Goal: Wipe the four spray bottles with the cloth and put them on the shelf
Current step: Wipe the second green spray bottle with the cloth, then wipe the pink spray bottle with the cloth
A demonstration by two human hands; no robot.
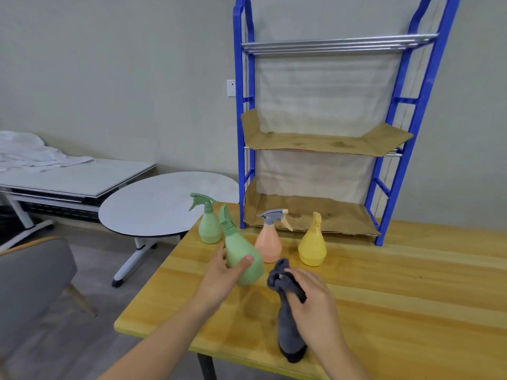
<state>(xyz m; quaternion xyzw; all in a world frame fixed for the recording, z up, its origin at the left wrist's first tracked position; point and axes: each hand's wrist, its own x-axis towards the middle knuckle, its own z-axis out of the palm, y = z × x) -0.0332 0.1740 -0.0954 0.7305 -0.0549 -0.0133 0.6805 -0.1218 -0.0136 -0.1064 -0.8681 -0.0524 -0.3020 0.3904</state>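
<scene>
- Gripping the nearer green bottle (241,259) in the left hand (219,278), thumb curled across the front of its belly, fingers round the far side; bottle tilting, nozzle leaning away toward the shelf (310,212), base seemingly lifting off the table (411,283).
- Clutching the grey cloth (288,305) in the right hand (312,297), bunched end sticking out toward the held bottle, long tail hanging down to the table's near edge.
- Standing on the table just in front of the shelf's bottom tier: second green bottle (210,226) off its left corner, peach bottle (269,242) and yellow bottle (312,245) before its cardboard liner; none on the shelf yet.
- Risking a slip: holding a smooth, rounded belly one-handed while rubbing, likely twisting it out of the grip.
- Risking a knock: swinging the tilted bottle or an elbow into the peach bottle standing just behind, toppling it toward the shelf.
- Risking a snag: trailing the cloth's tail across the table, catching a trigger while wiping.
- Risking a wobble: setting bottles on the curled, stained cardboard lining the shelf, probably an uneven footing.
</scene>
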